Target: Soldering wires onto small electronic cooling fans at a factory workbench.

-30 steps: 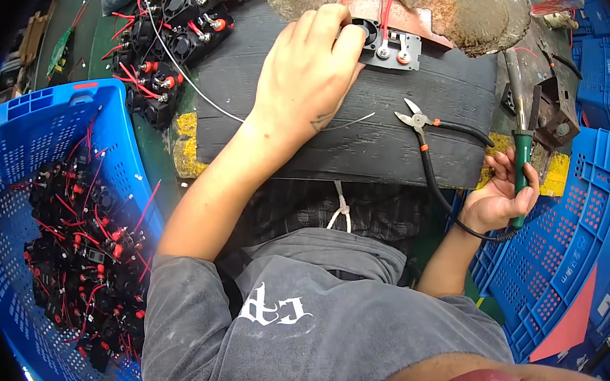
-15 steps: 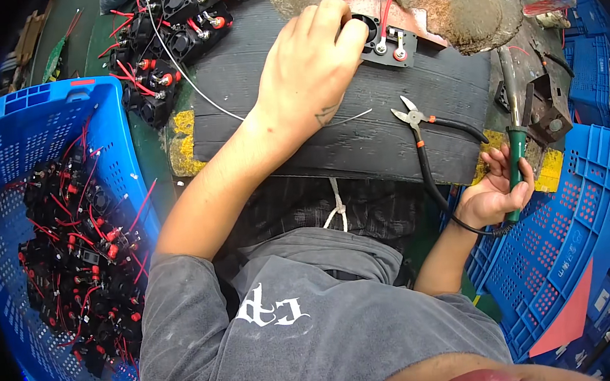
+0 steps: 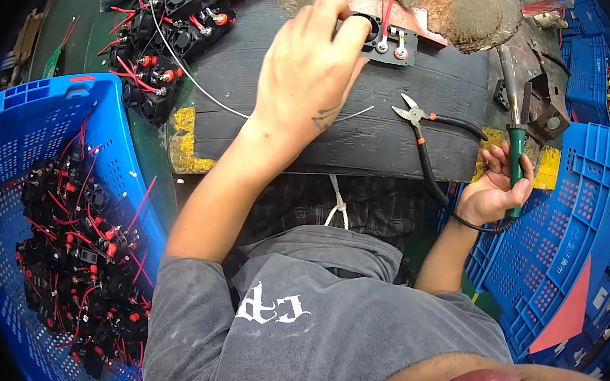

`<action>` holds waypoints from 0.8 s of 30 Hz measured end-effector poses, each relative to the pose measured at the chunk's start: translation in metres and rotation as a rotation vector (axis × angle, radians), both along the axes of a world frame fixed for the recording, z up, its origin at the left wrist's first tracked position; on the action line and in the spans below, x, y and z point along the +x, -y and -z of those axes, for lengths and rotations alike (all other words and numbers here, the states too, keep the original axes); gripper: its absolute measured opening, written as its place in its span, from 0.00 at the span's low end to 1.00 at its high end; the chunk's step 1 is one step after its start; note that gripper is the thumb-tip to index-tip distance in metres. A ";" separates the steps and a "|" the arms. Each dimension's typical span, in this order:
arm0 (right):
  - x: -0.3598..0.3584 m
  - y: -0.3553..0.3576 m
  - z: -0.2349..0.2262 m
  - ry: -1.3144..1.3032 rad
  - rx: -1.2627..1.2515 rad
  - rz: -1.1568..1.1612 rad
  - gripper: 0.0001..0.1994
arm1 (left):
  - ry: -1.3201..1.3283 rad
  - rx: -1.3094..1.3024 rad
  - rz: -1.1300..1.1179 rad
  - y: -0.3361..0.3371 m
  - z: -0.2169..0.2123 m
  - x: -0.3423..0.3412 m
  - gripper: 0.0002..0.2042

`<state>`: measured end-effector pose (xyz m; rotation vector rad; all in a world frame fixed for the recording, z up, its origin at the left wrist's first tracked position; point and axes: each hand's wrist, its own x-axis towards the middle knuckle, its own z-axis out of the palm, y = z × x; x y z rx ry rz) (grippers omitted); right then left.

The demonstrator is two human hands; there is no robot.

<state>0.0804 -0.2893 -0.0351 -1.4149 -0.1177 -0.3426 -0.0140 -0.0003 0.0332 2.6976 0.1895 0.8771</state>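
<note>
My left hand (image 3: 311, 65) is closed at the left end of a small black fan unit (image 3: 403, 50), which bears metal terminals and an upright red wire. Its fingertips are partly hidden behind the hand. The unit rests against a copper-coloured plate (image 3: 425, 23) at the edge of a crusted, dish-like metal piece (image 3: 482, 4). My right hand (image 3: 499, 186) is wrapped round the green handle of a soldering iron (image 3: 517, 148), whose metal shaft points away from me. Between my hands, diagonal cutters (image 3: 420, 124) lie with jaws apart. Thin solder wire (image 3: 200, 90) passes under my left wrist.
Several finished-looking fan units (image 3: 187, 36) are piled at the far left. A blue crate (image 3: 53, 88) on the left holds many more with red wires. Blue crates (image 3: 543, 219) stand at the right. A dark metal bracket (image 3: 547, 112) sits beside the iron's shaft.
My left hand has shifted very slightly, and more of its thumb side shows below the fan unit. The iron in my right hand has hardly moved.
</note>
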 end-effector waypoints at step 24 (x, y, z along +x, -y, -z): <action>-0.037 0.045 -0.071 0.061 0.246 -0.377 0.22 | 0.271 -0.183 0.083 -0.003 0.014 -0.032 0.20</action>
